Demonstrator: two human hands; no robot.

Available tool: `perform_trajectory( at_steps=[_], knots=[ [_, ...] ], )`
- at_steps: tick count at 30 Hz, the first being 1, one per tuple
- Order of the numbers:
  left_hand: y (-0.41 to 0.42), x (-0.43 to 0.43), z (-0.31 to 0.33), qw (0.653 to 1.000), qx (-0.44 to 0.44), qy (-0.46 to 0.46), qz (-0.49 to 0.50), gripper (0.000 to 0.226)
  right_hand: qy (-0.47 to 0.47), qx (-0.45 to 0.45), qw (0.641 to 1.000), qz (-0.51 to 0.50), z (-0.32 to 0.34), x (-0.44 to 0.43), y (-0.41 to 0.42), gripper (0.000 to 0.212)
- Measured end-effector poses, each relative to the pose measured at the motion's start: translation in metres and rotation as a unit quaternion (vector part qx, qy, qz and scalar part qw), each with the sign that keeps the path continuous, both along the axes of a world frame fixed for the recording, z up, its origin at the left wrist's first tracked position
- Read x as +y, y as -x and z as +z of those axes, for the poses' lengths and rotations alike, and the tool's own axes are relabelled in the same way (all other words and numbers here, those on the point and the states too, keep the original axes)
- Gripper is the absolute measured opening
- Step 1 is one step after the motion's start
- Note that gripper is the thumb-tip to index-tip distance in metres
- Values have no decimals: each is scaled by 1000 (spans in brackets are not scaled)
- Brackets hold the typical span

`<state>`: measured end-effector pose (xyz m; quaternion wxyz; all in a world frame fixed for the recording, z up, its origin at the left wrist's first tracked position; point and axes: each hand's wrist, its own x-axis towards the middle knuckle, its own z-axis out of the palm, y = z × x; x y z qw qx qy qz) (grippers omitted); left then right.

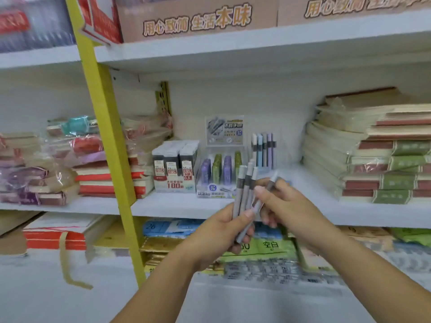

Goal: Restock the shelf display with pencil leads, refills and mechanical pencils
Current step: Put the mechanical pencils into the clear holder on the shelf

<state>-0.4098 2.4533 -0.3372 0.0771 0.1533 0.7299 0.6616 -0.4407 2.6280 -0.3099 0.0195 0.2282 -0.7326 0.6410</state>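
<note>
My left hand point(222, 231) grips a bunch of grey mechanical pencils point(245, 190), tips upward, in front of the middle shelf. My right hand point(286, 206) pinches one more grey pencil point(270, 186) slanted beside that bunch. Behind them on the white shelf point(177, 206) stands a clear display stand point(221, 180) with purple and green lead cases. Its right compartment holds several upright pastel pencils point(263, 148). To the left of the stand sits a box of black lead refill packs point(175, 165).
A yellow upright post point(109, 141) crosses the shelf at left. Wrapped notebook stacks point(373, 155) fill the right of the shelf, and more wrapped stacks point(58, 159) fill the left. Cartons point(198, 17) stand on the top shelf. Paper packs point(256, 248) lie on the lower shelf.
</note>
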Motion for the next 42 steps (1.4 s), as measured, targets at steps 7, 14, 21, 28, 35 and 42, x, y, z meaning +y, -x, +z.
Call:
perform_trajectory(
  at_steps=[7,14,21,28,35,42],
  knots=[
    [33,28,33,998,45,-32,43,17,69,36,995,-54,53,26,31,9],
    [64,37,32,984,67,-90,135,20,67,289,926,-233,89,58,64,30],
    [82,33,29,973,130,-79,171,20,-131,338,885,-291,67,43,105,43],
    [86,23,25,970,140,-98,170,20,-203,325,873,-301,61,37,125,37],
    [84,27,21,979,110,-99,138,21,-185,307,885,-298,60,37,128,33],
    [83,24,19,981,102,-95,134,19,-284,253,866,-325,58,41,133,24]
  ],
)
